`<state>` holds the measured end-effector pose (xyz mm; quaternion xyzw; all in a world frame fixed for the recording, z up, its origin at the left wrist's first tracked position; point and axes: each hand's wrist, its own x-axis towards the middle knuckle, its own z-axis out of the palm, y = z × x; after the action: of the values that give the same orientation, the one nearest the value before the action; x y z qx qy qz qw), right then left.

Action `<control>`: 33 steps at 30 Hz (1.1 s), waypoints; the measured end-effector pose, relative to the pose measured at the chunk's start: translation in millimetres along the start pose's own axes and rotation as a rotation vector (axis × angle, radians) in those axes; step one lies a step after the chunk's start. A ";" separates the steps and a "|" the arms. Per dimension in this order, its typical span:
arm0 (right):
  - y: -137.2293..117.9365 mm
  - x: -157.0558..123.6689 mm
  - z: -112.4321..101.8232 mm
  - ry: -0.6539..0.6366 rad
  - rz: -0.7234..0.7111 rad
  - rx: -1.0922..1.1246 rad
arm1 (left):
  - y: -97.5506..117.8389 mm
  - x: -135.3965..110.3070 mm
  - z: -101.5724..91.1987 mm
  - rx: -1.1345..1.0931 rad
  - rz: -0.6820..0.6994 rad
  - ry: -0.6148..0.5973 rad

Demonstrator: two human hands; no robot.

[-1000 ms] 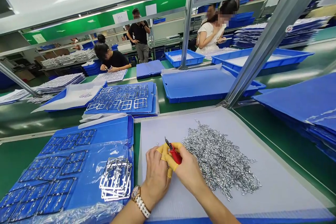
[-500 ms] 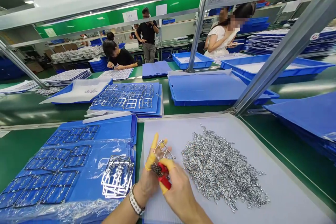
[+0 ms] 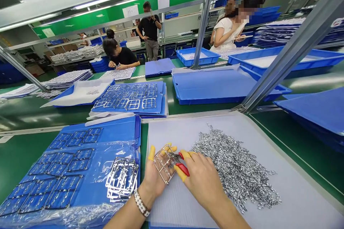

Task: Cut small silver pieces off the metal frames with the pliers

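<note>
Metal frame [image 3: 162, 164] sits pinched in the left hand [image 3: 154, 179], held above a grey corrugated plastic sheet [image 3: 290, 193] with its lower corner angled toward the wrist. That hand's fingers curl around the frame, with yellow finger cots [image 3: 151, 153] on their tips. The right hand [image 3: 204, 182] closes around red-handled side cutters [image 3: 182, 169], whose dark tips meet the right side of the frame. A pile of small metal pieces [image 3: 236, 170] lies on the sheet just beside the right hand. To the left, a stack of matching frames [image 3: 122, 179] rests on a blue folder [image 3: 113, 130] partly under clear plastic. Across the green counter [image 3: 292, 139], a seated person in black [image 3: 122, 57] works with both hands.
</note>
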<state>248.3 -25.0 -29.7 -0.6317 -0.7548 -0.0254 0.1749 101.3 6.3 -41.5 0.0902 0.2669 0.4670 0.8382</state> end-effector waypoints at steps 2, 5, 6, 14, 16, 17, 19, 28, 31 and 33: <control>0.0 5.1 -1.5 -0.061 0.016 -0.040 | -2.0 0.1 -0.6 0.024 -0.008 0.014; -2.9 10.0 -3.5 -0.113 0.034 -0.045 | -3.9 0.2 -1.4 0.064 -0.001 0.007; -3.4 11.0 -4.1 -0.123 0.038 -0.038 | -4.4 0.1 -1.7 0.083 0.005 0.004; -3.1 14.2 -4.3 -0.165 0.040 -0.022 | -5.0 1.2 -4.6 0.161 0.032 0.039; -3.4 14.6 -4.2 -0.164 0.046 -0.014 | -4.9 1.4 -5.3 0.180 0.042 0.048; -3.4 14.7 -4.3 -0.164 0.045 -0.011 | -4.9 1.5 -5.7 0.193 0.050 0.050; -3.1 15.0 -5.0 -0.167 0.041 -0.012 | -5.4 1.4 -6.3 0.221 0.068 0.047; -1.1 16.0 -8.0 -0.169 0.039 0.006 | -6.8 0.4 -6.1 0.272 0.097 0.049; -1.2 16.0 -7.3 -0.181 0.029 0.003 | -7.3 0.9 -7.4 0.272 0.102 0.044; -2.0 16.5 -7.6 -0.185 0.026 -0.017 | -7.7 1.3 -8.2 0.268 0.098 0.048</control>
<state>245.7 -11.7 -17.3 -0.6425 -0.7593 0.0289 0.0991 103.1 2.5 -52.0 0.2032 0.3420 0.4696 0.7882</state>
